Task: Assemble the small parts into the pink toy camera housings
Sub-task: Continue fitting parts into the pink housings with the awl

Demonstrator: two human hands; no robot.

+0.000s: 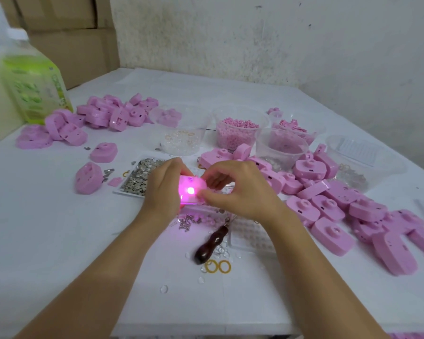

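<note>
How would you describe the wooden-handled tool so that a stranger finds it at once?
On the white table, look just nearer the person than the glowing pink housing. The tool lies there by two yellow rings, the only dark brown thing on it.

Soft, even, dimmish light; a lit housing (191,190) glares pink, the jug (34,86) at left blurs, edges bow.

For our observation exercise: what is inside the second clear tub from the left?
The clear tub holds a heap of small pink pieces, too small to identify. Pink camera housings in front hide its base, and anything buried beneath the heap cannot be seen.
</note>
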